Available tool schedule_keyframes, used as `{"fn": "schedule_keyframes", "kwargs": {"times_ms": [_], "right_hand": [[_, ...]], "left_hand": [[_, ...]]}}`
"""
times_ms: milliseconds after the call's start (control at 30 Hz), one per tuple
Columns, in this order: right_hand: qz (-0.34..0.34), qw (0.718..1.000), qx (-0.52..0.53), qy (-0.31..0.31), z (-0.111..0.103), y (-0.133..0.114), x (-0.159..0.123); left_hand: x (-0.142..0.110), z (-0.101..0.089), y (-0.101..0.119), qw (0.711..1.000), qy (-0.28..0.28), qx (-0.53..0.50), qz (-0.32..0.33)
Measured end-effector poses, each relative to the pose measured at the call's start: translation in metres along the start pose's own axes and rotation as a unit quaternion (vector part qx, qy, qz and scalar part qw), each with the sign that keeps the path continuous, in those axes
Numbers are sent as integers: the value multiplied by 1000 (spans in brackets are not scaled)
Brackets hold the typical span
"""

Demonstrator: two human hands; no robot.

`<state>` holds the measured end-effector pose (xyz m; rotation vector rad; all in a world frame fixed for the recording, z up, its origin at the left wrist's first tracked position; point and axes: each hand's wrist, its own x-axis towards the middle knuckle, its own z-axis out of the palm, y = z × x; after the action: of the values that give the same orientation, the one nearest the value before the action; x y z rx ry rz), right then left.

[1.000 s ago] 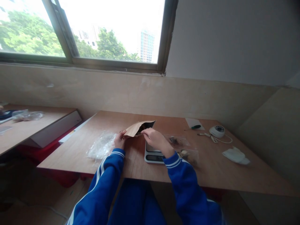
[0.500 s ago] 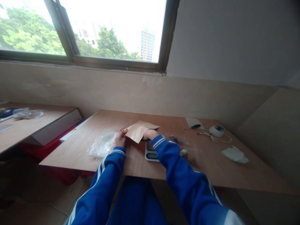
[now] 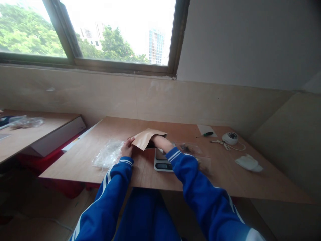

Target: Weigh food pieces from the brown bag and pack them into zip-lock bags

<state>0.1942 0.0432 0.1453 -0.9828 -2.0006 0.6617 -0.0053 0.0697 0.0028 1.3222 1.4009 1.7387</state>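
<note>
Your left hand (image 3: pixel 127 147) gripped the paper bag (image 3: pixel 143 139) by its left end, fingers bent around the edge, while your right hand (image 3: pixel 161 142) was sunk into the bag's gaping mouth past the knuckles. The fingers inside were hidden, so whether they were curled on anything or spread could not be told. The bag sat slanted in front of you, between the clear plastic bags (image 3: pixel 109 154) on the left and the scale (image 3: pixel 163 166) on the right, its mouth facing right, near the scale's far end; whether its underside touched the table (image 3: pixel 75 160) was not clear. For a reach like this, a firm pinch at the left end probably served you best, since thin paper was likely to slide or fold as the other hand pushed in. The upper side of the mouth arched over your wrist, and a low, straight wrist looked the safest way to spare that edge from tearing. Your right sleeve (image 3: pixel 188 167) crossed in front of part of the scale and the two small packets (image 3: pixel 190 148) beside it, so a slightly raised forearm seemed wise, lest the cloth press on the scale or drag a packet along.
</note>
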Motion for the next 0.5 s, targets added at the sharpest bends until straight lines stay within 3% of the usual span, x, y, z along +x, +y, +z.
{"fn": "schedule_keyframes", "kwargs": {"times_ms": [233,367,500], "right_hand": [[-36,969,-174,-171,-26,-18,-30],[-79,976,-140,-150,-32,-31,-37],[-90,995,-11,-52,-38,-40,-46]], "left_hand": [[-3,-1,8,1000,-11,-7,-2],[-3,-2,9,1000,-13,-4,-2],[-2,-2,10,1000,-19,-10,0]]}}
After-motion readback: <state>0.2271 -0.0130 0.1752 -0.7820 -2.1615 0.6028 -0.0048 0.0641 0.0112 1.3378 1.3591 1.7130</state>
